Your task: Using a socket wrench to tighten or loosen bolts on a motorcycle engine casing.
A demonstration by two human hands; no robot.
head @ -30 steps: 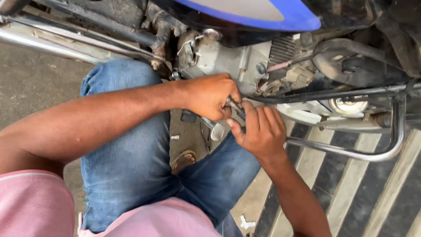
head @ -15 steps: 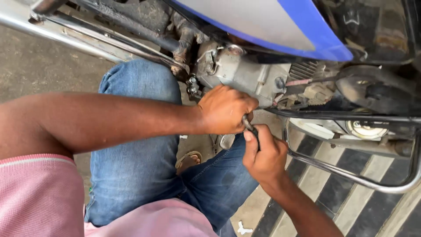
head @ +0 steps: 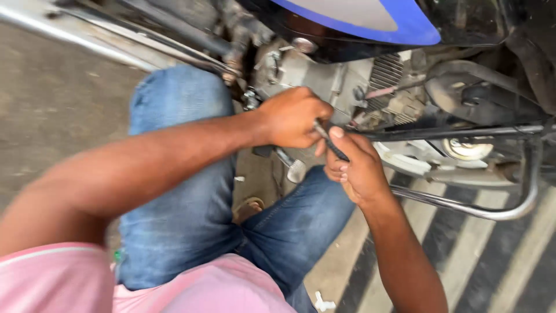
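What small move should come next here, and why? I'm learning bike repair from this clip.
Probably a short turn of the tool. Both hands already grip it: the left hand at its upper end by the engine, the right hand lower down. What the tip sits on is hidden, so this is a guess.
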